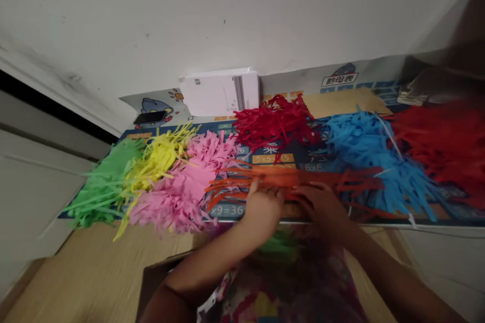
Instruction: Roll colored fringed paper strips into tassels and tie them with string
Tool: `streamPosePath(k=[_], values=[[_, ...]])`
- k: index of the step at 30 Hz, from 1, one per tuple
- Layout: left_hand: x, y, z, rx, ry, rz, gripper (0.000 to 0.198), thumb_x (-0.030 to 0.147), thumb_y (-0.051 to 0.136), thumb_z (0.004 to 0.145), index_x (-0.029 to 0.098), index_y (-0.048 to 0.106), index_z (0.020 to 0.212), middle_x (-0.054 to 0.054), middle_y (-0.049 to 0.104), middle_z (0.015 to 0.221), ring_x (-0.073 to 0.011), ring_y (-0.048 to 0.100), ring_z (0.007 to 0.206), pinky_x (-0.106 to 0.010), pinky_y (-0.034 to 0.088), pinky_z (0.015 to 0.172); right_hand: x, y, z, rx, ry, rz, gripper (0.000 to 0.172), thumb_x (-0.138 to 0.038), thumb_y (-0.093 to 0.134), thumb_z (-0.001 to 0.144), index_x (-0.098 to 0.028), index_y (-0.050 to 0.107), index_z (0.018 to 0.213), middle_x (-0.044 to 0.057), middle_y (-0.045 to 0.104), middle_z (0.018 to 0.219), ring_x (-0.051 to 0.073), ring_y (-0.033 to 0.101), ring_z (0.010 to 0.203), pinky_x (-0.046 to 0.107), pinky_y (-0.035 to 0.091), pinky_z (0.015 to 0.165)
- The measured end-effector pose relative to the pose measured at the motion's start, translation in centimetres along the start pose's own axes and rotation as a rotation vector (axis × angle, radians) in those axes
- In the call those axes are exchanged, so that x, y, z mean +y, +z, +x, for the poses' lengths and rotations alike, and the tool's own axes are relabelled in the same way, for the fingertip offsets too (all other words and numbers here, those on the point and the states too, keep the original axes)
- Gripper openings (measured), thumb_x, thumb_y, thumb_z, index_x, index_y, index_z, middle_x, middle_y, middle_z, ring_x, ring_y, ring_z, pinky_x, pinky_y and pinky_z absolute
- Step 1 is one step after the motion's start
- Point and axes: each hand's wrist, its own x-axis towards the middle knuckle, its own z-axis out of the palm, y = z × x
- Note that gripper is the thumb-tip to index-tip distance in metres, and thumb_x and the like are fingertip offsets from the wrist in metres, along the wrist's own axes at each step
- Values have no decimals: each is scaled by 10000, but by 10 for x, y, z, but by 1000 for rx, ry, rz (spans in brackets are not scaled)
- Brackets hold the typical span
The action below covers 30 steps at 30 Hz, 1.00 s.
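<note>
A sheet of orange fringed paper lies across the desk in front of me, its strips spreading left and right from an uncut middle. My left hand is on the near edge of that middle part, fingers curled onto the paper. Beside it, my right hand bends its fingers over the same edge, slightly blurred. Left of them is pink fringed paper; behind is a crimson bunch of paper strips. Blue fringed paper lies to the right, partly under the orange strips.
Yellow and green fringed paper lie at the left, red fringed paper at the far right. A white box leans on the wall near a dark phone. A tan sheet lies behind.
</note>
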Motion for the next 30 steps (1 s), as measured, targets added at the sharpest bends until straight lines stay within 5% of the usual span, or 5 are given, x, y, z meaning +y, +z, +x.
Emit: streamPosePath(k=[4,8,14,30], values=[[-44,-15,10,-63,-15,-203,171,187,567,929,212,735,943,-41,769,859,-217,701,868,-441,387,1024,30,-6,9,-63,166,167,295,-316,447,981,-222,724,944,53,774,962,227,704,878,386,477,818],[-69,-14,34,-133,-112,-361,169,237,573,942,221,741,948,-21,781,918,-206,708,900,-337,440,905,28,-19,31,-165,338,98,292,-345,477,967,-210,722,881,46,759,869,216,689,801,329,434,720],[-69,-3,55,-131,-221,-188,210,309,556,951,194,712,1031,-61,778,902,-250,717,864,-372,461,880,28,-12,51,-176,404,-134,233,-344,550,941,-201,688,820,53,730,842,212,654,755,311,374,657],[-73,0,63,-212,-222,-118,212,345,564,942,193,711,926,-40,722,730,-231,684,737,-360,460,816,38,-4,49,-111,475,-149,292,-436,574,918,-223,658,738,22,714,743,187,603,627,295,287,561]])
